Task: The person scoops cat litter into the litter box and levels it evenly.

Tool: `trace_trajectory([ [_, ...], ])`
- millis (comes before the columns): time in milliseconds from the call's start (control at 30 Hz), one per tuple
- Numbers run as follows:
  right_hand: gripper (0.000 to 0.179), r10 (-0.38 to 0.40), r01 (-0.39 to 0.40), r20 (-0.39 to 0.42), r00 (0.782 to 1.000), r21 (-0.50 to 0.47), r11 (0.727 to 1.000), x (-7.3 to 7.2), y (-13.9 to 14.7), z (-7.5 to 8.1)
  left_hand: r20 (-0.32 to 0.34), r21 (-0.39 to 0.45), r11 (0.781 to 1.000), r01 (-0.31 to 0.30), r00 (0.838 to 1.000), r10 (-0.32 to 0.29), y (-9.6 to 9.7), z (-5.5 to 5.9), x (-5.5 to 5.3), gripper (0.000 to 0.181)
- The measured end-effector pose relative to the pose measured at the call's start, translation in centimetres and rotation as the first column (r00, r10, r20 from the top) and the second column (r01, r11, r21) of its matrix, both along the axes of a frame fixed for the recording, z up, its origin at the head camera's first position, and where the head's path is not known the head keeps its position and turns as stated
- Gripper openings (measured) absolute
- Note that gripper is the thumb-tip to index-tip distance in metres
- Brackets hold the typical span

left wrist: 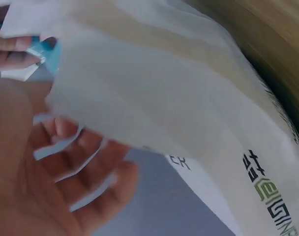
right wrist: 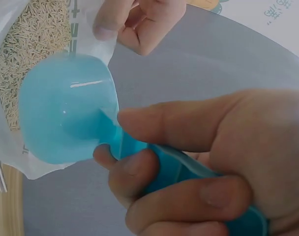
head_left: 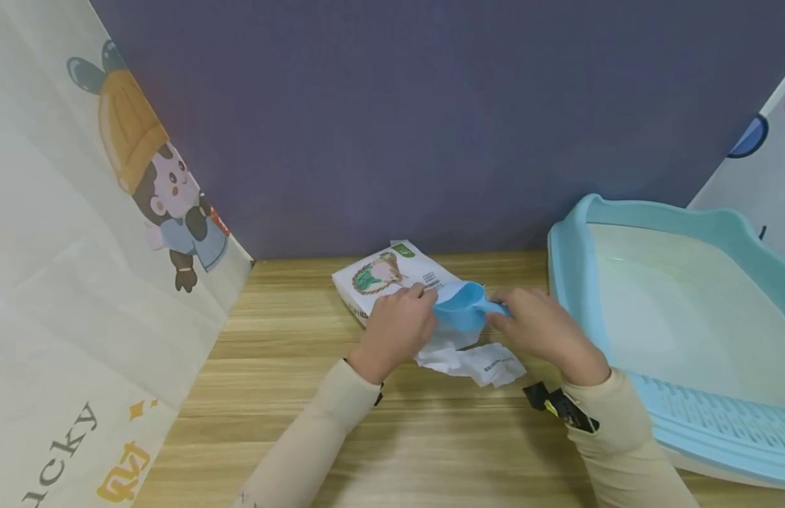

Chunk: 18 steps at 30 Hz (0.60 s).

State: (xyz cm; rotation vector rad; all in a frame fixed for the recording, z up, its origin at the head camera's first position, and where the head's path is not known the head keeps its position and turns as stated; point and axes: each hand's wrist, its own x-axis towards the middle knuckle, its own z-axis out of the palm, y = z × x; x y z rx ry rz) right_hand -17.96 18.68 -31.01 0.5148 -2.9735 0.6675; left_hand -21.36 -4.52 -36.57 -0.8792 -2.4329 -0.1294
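Observation:
A white bag of pellet litter (head_left: pixel 357 293) lies on the wooden table, its torn mouth toward me. My left hand (head_left: pixel 399 324) pinches the bag's edge between thumb and curled fingers, which the right wrist view shows best. My right hand (head_left: pixel 541 328) grips a light blue scoop (head_left: pixel 465 310) by its handle. The scoop's bowl is at the bag's mouth, seen from its underside in the right wrist view. Pale, short pellets (right wrist: pixel 36 29) show inside the bag there. Whether the bowl holds pellets is hidden. In the left wrist view the bag's side (left wrist: pixel 154 93) covers much of the work.
A blue-rimmed litter box (head_left: pixel 573 282) with a pale inside and a slotted front ledge (head_left: pixel 723 413) stands to the right, close to my right forearm. A dark panel (head_left: pixel 430 127) rises behind the table. A printed sheet (head_left: pixel 81 303) with a cartoon figure borders the left.

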Motion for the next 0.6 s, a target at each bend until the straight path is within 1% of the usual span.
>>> trace_trajectory([
  [33, 0.023, 0.0, 0.0, 0.0, 1.0, -0.007, 1.0, 0.0, 0.0, 0.0, 0.045, 0.017, 1.0, 0.019, 0.999, -0.019, -0.1, 0.1, 0.0, 0.013],
  [67, 0.023, -0.001, 0.001, 0.0, 1.0, -0.014, 1.0, -0.1, 0.0, -0.1, 0.098, 0.037, 0.998, 0.042, 0.994, -0.045, -0.3, 0.3, 0.0, 0.017],
  [100, 0.022, -0.003, 0.003, 0.003, 1.0, -0.02, 1.0, -0.1, 0.0, -0.1, 0.155, 0.062, 0.996, 0.065, 0.985, -0.074, -0.5, 0.5, -0.1, 0.019],
  [133, 0.02, -0.005, 0.005, 0.008, 1.0, -0.028, 1.0, -0.2, 0.1, -0.1, 0.209, 0.086, 0.993, 0.082, 0.973, -0.099, -0.7, 0.7, -0.2, 0.02],
  [167, 0.017, -0.007, 0.007, 0.015, 1.0, -0.034, 0.999, -0.4, 0.2, -0.1, 0.264, 0.104, 0.99, 0.095, 0.957, -0.12, -0.9, 1.0, -0.4, 0.019],
  [233, 0.011, -0.015, 0.016, 0.024, 1.0, -0.043, 0.999, -0.7, 0.4, -0.2, 0.366, 0.126, 0.986, 0.112, 0.918, -0.151, -1.5, 1.6, -0.6, 0.01],
  [267, 0.011, -0.019, 0.02, 0.027, 0.999, -0.047, 0.999, -0.9, 0.5, -0.2, 0.415, 0.117, 0.987, 0.11, 0.898, -0.149, -1.8, 1.9, -0.6, 0.004],
  [300, 0.015, -0.025, 0.026, 0.03, 0.999, -0.049, 0.998, -1.0, 0.7, -0.2, 0.454, 0.095, 0.991, 0.098, 0.882, -0.131, -2.0, 2.1, -0.6, 0.011],
  [333, 0.02, -0.027, 0.029, 0.034, 0.999, -0.053, 0.998, -1.2, 0.8, -0.2, 0.482, 0.056, 0.995, 0.085, 0.87, -0.102, -2.2, 2.2, -0.6, 0.021],
  [367, 0.024, -0.029, 0.031, 0.034, 0.999, -0.055, 0.998, -1.3, 0.9, -0.2, 0.507, 0.014, 0.997, 0.074, 0.859, -0.071, -2.3, 2.3, -0.5, 0.03],
  [400, 0.03, -0.031, 0.033, 0.035, 0.999, -0.059, 0.998, -1.5, 1.0, -0.2, 0.522, -0.034, 0.998, 0.061, 0.852, -0.034, -2.2, 2.3, -0.5, 0.041],
  [467, 0.035, -0.031, 0.033, 0.033, 0.999, -0.065, 0.997, -1.8, 1.2, -0.2, 0.516, -0.13, 0.991, 0.034, 0.856, 0.038, -1.8, 2.0, -0.4, 0.059],
  [533, 0.037, -0.029, 0.031, 0.033, 0.999, -0.073, 0.997, -2.0, 1.5, -0.2, 0.484, -0.191, 0.982, 0.006, 0.871, 0.089, -1.0, 1.5, -0.5, 0.074],
  [567, 0.038, -0.028, 0.03, 0.03, 0.999, -0.076, 0.997, -2.2, 1.6, -0.2, 0.462, -0.211, 0.977, -0.009, 0.881, 0.108, -0.6, 1.2, -0.6, 0.08],
  [600, 0.038, -0.026, 0.028, 0.028, 0.999, -0.08, 0.996, -2.4, 1.8, -0.2, 0.43, -0.232, 0.972, -0.026, 0.894, 0.126, -0.2, 0.9, -0.7, 0.084],
])
